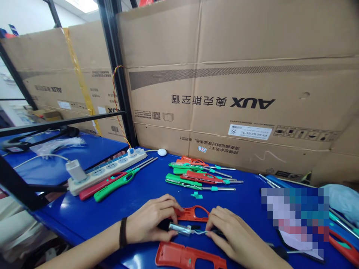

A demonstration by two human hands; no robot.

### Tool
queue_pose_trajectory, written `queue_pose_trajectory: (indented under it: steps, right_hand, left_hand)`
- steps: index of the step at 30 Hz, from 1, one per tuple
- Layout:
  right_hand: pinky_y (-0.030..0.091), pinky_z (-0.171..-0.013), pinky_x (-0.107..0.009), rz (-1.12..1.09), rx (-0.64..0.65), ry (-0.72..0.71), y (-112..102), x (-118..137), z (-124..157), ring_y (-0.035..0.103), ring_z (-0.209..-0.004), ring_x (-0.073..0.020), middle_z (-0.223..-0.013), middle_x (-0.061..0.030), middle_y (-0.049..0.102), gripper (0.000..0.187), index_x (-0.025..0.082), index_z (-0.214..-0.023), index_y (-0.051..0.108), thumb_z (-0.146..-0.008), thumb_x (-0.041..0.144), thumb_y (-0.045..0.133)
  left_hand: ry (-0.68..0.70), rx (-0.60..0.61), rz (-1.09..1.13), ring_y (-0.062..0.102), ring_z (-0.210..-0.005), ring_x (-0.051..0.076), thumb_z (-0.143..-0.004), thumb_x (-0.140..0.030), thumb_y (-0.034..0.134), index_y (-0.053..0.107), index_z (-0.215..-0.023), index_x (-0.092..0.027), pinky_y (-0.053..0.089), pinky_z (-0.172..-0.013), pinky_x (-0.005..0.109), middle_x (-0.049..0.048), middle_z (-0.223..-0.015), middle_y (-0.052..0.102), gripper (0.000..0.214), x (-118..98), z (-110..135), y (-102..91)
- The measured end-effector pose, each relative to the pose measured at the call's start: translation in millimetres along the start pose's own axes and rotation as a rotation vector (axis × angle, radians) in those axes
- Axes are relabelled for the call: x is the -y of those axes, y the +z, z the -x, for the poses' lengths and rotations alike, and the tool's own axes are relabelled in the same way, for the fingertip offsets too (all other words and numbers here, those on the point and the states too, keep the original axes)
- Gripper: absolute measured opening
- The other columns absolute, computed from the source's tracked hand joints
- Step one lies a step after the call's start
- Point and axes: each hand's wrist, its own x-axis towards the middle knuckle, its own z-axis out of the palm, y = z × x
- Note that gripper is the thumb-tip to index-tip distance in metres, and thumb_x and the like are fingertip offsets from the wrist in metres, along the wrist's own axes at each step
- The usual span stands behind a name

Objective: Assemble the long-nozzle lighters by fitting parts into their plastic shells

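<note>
Silver cylinder [179, 229] w/ thin wires [198, 232]. Pos.: front-centre of blue worktop [157, 179], btwn upper shell half [187, 215] and lower shell half [172, 256], both red, apart from each other.

Status (my judgement): shell is split, cyl. lies outside both halves, wires attached at its R end. Outstanding: halves unjoined, cyl. unseated. Behind, a row of red & green open lighter units [182, 181] shows a similar opened cond.; loose teal clip [197, 195] lies just in front of it.

Orientation: cyl. long axis runs approx. L-R across my view, R end slightly nearer me; wires exit that end twd my R hand. Both halves lie approx. parallel to it, finger-loop openings twd R. Anything fwd of the wires is hidden under my R hand.

Grip cond.: my R grip [230, 228] pinches the wires btwn thumb & fingertips. My L grip [157, 220] has thumb at the cyl.'s L end, fingers at the upper half; can't tell if it clamps either.
</note>
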Motion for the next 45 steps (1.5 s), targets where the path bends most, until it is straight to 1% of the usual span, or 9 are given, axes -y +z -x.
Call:
queue_pose_trajectory:
  steps: [5,11,15,19,23,27,34,39,45]
  right_hand:
    - [0.048,-0.077,-0.033,0.095,-0.139,-0.107,-0.6,-0.1,1.2,0.061,-0.074,-0.0185,-0.080,-0.0009,0.065,0.011,0.022,-0.083,0.057,-0.088,0.014,0.052]
    - [0.046,-0.070,-0.031,0.194,-0.261,-0.192,-8.7,-8.8,-15.1,0.058,-0.072,-0.0185,-0.079,-0.0035,0.063,0.019,0.019,-0.085,0.058,-0.095,0.017,0.041]
    - [0.045,-0.070,-0.032,0.267,-0.297,-0.234,-0.5,-15.1,-21.4,0.058,-0.071,-0.0188,-0.077,-0.0042,0.063,0.025,0.018,-0.085,0.059,-0.097,0.016,0.037]
    - [0.044,-0.068,-0.031,0.269,-0.306,-0.255,15.8,-17.6,-18.2,0.057,-0.069,-0.0180,-0.075,-0.0039,0.063,0.032,0.019,-0.081,0.059,-0.098,0.016,0.032]
    - [0.044,-0.071,-0.031,0.249,-0.307,-0.249,24.7,-19.4,-15.0,0.060,-0.073,-0.0187,-0.078,-0.0044,0.065,0.028,0.019,-0.084,0.060,-0.098,0.017,0.035]
    - [0.044,-0.074,-0.031,0.194,-0.277,-0.225,23.7,-20.5,-14.8,0.061,-0.077,-0.0186,-0.082,-0.0043,0.066,0.028,0.019,-0.088,0.060,-0.099,0.019,0.035]
    - [0.043,-0.076,-0.033,0.103,-0.224,-0.188,20.7,-18.4,-15.3,0.060,-0.080,-0.0190,-0.087,-0.0039,0.066,0.022,0.020,-0.094,0.060,-0.099,0.020,0.039]
    - [0.044,-0.076,-0.033,0.047,-0.194,-0.128,19.8,-17.5,-16.6,0.059,-0.080,-0.0184,-0.087,-0.0032,0.066,0.022,0.021,-0.093,0.061,-0.098,0.023,0.040]
    - [0.043,-0.081,-0.034,0.011,-0.190,-0.065,21.7,-17.4,-16.8,0.060,-0.083,-0.0185,-0.089,-0.0018,0.066,0.016,0.021,-0.093,0.061,-0.096,0.020,0.045]
  left_hand:
    - [-0.012,-0.062,0.046,0.060,-0.098,0.018,-0.084,-0.027,0.063,0.060,-0.088,-0.019,0.044,-0.093,0.032,0.0067,-0.103,0.067,0.009,-3.6,0.7,-5.7]
    - [-0.058,-0.177,0.029,0.060,-0.098,0.019,-0.085,-0.027,0.061,0.061,-0.087,-0.018,0.046,-0.088,0.031,0.0068,-0.104,0.066,0.009,2.6,-8.8,-18.3]
    - [-0.091,-0.153,0.024,0.059,-0.097,0.019,-0.082,-0.026,0.064,0.063,-0.086,-0.019,0.045,-0.089,0.031,0.0053,-0.103,0.067,0.008,10.2,-9.7,-17.4]
    - [-0.123,-0.108,0.020,0.059,-0.098,0.019,-0.081,-0.026,0.065,0.065,-0.087,-0.019,0.044,-0.089,0.030,0.0045,-0.105,0.066,0.009,15.1,-4.8,-10.6]
    - [-0.151,-0.092,0.014,0.058,-0.099,0.019,-0.080,-0.029,0.066,0.066,-0.086,-0.020,0.045,-0.089,0.031,0.0044,-0.106,0.066,0.010,16.5,-1.2,-6.0]
    - [-0.184,-0.103,0.013,0.059,-0.098,0.020,-0.080,-0.030,0.066,0.066,-0.087,-0.020,0.046,-0.088,0.031,0.0046,-0.107,0.066,0.012,15.5,1.9,-4.2]
    - [-0.192,-0.087,0.064,0.061,-0.099,0.019,-0.087,-0.032,0.062,0.068,-0.103,-0.023,0.047,-0.087,0.029,0.0053,-0.110,0.065,0.020,13.9,4.9,0.8]
    - [-0.226,-0.112,0.124,0.062,-0.096,0.018,-0.084,-0.026,0.064,0.070,-0.100,-0.023,0.048,-0.085,0.027,0.0041,-0.108,0.067,0.017,15.4,2.6,6.2]
    - [-0.226,-0.091,0.105,0.061,-0.095,0.018,-0.085,-0.028,0.064,0.071,-0.097,-0.022,0.048,-0.084,0.028,0.0042,-0.107,0.068,0.016,14.5,2.0,5.1]
